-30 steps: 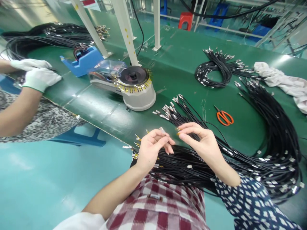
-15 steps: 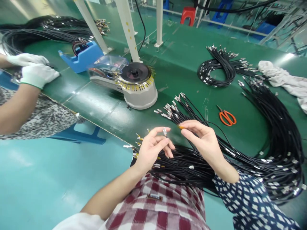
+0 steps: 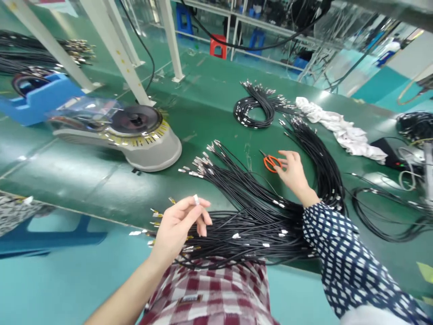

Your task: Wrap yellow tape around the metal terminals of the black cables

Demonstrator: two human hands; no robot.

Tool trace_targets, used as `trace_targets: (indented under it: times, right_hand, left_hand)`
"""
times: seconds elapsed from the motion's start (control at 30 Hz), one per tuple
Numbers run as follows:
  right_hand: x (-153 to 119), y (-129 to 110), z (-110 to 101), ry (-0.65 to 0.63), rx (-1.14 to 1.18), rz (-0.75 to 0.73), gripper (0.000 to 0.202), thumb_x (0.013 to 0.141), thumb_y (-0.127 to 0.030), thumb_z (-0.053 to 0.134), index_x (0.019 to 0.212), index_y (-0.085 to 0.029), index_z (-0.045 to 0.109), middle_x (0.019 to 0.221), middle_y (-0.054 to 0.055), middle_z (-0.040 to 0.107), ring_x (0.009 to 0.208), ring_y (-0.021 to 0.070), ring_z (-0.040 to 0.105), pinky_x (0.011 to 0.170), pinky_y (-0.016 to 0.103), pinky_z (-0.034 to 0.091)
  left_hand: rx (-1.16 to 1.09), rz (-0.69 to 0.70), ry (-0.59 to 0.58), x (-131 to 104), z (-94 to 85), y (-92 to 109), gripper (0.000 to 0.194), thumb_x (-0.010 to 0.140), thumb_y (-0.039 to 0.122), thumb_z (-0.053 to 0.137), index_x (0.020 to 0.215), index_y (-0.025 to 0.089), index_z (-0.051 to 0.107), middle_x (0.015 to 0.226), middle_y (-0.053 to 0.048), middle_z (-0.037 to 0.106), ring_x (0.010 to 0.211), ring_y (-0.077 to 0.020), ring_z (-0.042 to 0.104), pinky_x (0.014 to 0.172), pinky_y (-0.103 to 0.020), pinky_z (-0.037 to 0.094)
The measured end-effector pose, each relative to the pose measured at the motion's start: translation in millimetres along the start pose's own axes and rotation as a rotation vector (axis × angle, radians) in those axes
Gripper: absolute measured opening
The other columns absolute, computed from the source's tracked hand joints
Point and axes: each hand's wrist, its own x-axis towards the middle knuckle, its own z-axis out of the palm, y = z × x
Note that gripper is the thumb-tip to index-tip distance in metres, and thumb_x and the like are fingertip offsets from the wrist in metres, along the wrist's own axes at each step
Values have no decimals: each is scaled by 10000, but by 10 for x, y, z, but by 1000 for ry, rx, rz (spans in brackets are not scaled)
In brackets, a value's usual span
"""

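Note:
My left hand (image 3: 179, 221) is raised over the near edge of the bench, thumb and forefinger pinched together at a small silver-white piece (image 3: 196, 199); its exact kind is too small to tell. My right hand (image 3: 293, 174) is at the orange-handled scissors (image 3: 271, 163), which lie on the green bench. Its thumb and fingers are apart around the handle loops, and whether they grip is unclear. Below and between the hands spreads a thick bundle of black cables (image 3: 250, 225) with silver ends. Another group of cable ends (image 3: 204, 166) points left.
A round tape dispenser (image 3: 152, 151) with yellow strips stands at left, beside a blue tape holder (image 3: 43, 99). A coiled cable bundle (image 3: 253, 110) and a crumpled white cloth (image 3: 338, 126) lie farther back. White posts (image 3: 172, 40) rise from the bench.
My right hand has left the spot beside my left hand and reached right to the scissors; the small orange-yellow piece no longer shows in its fingers. The view has swung right.

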Motion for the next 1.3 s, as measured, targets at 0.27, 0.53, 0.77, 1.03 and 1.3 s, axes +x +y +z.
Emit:
trace_targets:
  times: [0.27, 0.53, 0.77, 1.03, 1.3]
  right_hand:
    - [107, -22, 201, -70, -121, -47, 490, 818, -83, 495, 1294, -181, 551, 1346, 171, 425, 1017, 297, 676, 900, 474, 581]
    - [69, -335, 171, 104, 33, -148, 378, 829, -206, 618, 1204, -166, 592, 1311, 182, 442, 1023, 291, 648, 907, 476, 569]
    - [-419, -1851, 101, -414, 856, -126, 343, 833, -309, 716, 1133, -232, 570, 1197, 78, 540, 802, 139, 689, 695, 286, 605]
    - [-636, -1933, 86, -463, 969, 72, 320, 778, -258, 768, 1043, -230, 591, 1139, 51, 613, 752, 124, 694, 721, 292, 605]
    - [-655, -1817, 106, -597, 1105, 110, 449, 761, -270, 800, 1116, -248, 526, 744, -19, 693, 686, 171, 712, 684, 332, 594]
  left_hand:
    - [153, 8, 0, 35, 107, 37, 255, 861, 389, 679, 943, 148, 668, 600, -5, 668, 397, -86, 545, 437, -200, 424]
    - [48, 19, 32, 147, 71, 18, 285, 871, 401, 663, 978, 139, 703, 691, -24, 690, 421, -82, 571, 434, -201, 432]
    - [161, -44, -37, 94, 179, 146, 292, 755, 404, 770, 751, 131, 667, 602, -37, 681, 342, -86, 510, 356, -206, 372]
    - [496, 311, 149, 6, 338, 65, 215, 799, 275, 720, 626, 178, 635, 558, 22, 570, 490, -84, 460, 484, -211, 388]
    - [144, -47, -136, 102, 200, 173, 180, 814, 326, 710, 789, 148, 724, 705, -48, 716, 443, -66, 466, 437, -204, 364]
